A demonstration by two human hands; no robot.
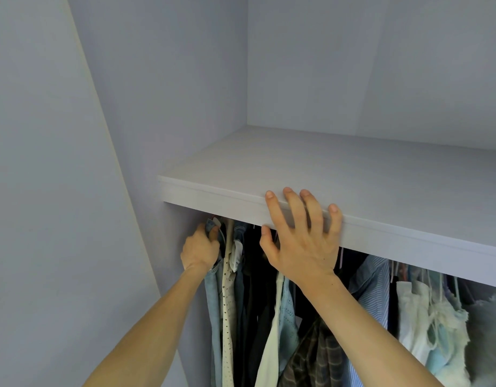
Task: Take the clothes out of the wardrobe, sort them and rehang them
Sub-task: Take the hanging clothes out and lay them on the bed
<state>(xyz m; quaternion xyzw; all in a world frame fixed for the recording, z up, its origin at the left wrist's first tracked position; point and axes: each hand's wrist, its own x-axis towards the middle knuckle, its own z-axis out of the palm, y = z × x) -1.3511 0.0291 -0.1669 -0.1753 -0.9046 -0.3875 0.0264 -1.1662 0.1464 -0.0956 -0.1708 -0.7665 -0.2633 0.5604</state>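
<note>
Several garments hang under a pale shelf (381,191) in the wardrobe. At the far left is a light blue denim piece (213,303), with a cream dotted one (228,317) beside it. Further right hang dark clothes, a plaid shirt (316,356), a blue striped shirt (372,283) and pale tops (425,325). My left hand (200,248) reaches up under the shelf and grips the top of the denim piece at its hanger. My right hand (302,236) rests with spread, straight fingers over the shelf's front edge. The rail is hidden behind the shelf.
The wardrobe's left side wall (168,107) stands close beside my left hand. An open door panel (46,191) fills the left of the view. The upper compartment's back wall (381,65) rises above the shelf.
</note>
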